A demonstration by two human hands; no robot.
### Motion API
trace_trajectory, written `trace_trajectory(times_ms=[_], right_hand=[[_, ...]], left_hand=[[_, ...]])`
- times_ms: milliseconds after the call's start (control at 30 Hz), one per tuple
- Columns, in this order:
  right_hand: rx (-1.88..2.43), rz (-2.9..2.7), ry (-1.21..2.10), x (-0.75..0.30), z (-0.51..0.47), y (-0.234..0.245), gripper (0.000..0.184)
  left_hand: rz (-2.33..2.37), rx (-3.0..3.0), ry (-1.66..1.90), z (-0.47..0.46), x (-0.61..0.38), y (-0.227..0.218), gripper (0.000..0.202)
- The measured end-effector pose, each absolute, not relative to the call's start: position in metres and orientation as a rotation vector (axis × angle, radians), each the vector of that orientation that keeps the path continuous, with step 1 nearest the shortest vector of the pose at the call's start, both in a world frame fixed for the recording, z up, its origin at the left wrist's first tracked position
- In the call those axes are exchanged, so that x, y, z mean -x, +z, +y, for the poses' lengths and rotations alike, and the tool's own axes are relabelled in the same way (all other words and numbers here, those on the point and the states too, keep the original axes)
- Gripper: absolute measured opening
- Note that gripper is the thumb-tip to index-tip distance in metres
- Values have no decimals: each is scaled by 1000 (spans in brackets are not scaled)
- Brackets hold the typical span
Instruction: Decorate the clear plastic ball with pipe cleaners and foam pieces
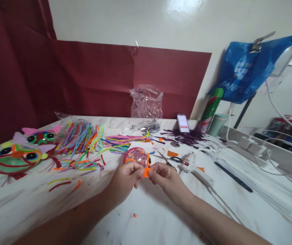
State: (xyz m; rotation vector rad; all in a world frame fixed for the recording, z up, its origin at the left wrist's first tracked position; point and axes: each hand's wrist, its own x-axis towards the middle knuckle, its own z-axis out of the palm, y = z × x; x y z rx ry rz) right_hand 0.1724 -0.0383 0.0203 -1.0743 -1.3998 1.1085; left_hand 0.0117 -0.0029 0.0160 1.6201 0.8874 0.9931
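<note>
A small orange felt-like piece (146,172) is pinched between both my hands at the middle of the table. My left hand (127,177) grips its left side with thumb and fingers. On its right side, my right hand (166,174) holds it the same way. Just behind the hands lies a round clear ornament (138,156) edged with pink and orange pipe cleaners, partly hidden by my fingers. Open scissors (166,158) rest right of it, near an orange scrap (172,153). A white glue gun (198,173) lies right of my right hand.
Two finished-looking face ornaments (17,163) stand at the left. Bundled colourful pipe cleaners (81,137) lie beside them. Purple strips (186,136), a phone (183,123) and a green cup (217,124) are at the back right. Clear glue sticks (258,190) and a black pen-like stick (234,177) lie right.
</note>
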Motion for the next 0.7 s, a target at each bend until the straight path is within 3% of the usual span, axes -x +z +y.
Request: trace_trajectory(times_ms=[700], right_hand=[[1031, -1344, 1129, -167, -37, 15, 38]], left_hand=[[782, -1379, 1021, -4, -18, 10, 22]])
